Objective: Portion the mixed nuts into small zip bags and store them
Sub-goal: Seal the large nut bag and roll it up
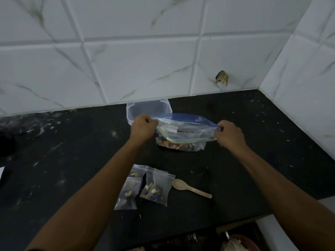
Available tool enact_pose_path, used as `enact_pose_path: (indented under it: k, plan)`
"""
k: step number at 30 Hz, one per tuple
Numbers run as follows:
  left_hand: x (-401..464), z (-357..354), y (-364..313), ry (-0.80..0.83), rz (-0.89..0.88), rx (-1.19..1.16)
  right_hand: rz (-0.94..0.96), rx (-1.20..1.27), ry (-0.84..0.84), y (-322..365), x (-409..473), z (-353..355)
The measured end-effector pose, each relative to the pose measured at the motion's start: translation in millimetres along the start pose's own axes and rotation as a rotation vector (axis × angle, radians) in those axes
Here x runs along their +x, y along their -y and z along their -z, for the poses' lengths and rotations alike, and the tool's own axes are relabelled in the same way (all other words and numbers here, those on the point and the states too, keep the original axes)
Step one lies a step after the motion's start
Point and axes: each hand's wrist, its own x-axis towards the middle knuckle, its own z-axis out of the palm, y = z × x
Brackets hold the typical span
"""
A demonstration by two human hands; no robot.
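Clear nut bag [184, 131], hand [143, 128] each end

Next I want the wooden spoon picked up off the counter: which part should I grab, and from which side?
Probably the handle of the wooden spoon, pinched from above near its free right end. It lies flat on the black counter, bowl toward the small zip bags, handle pointing away from them with open space around it.

We see a black, white-flecked bench [235, 142], white grey-veined wall tiles [145, 66] above, a blue-topped clear large bag [184, 127] mid-frame, and a beige spoon [190, 190] lower centre.
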Motion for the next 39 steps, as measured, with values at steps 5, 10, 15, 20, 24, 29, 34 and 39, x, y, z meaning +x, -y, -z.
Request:
enact_pose_path:
  k: [5, 10, 15, 20, 24, 29, 34, 39]
  plan:
    - [0.1, 4.4, 4.6, 0.233, 0.161, -0.269, -0.295, 0.651, 0.350, -1.5, 1.3, 6.7]
    - [-2.8, 11.8, 0.1, 0.345, 0.320, -0.346, -0.364, 0.678, 0.329, -0.8, 2.7, 9.5]
    - [-0.3, 9.0, 0.4, 0.015, 0.109, 0.021, 0.146, -0.076, -0.269, 2.5, 2.9, -1.7]
    - [1.5, 15.5, -3.0, 0.122, 0.000, 0.152, 0.096, 0.127, 0.039, 6.8, 3.8, 13.1]
    - [6.0, 14.3, -0.2, 0.161, 0.051, 0.129, -0.116, 0.520, 0.458, 16.6, -3.4, 27.0]
    - [8.4, 17.9, -4.0, 0.072, 0.029, 0.092, -0.107, 0.246, 0.176, 0.7, 4.5, 30.6]
    - [3.4, 9.6, -14.5, 0.076, -0.051, 0.054, 0.238, -0.218, -0.116, 5.3, 2.6, 23.1]
    - [3.4, 13.5, -16.6, 0.088, -0.020, -0.058, 0.009, 0.439, 0.677, 19.2, -5.8, 49.0]
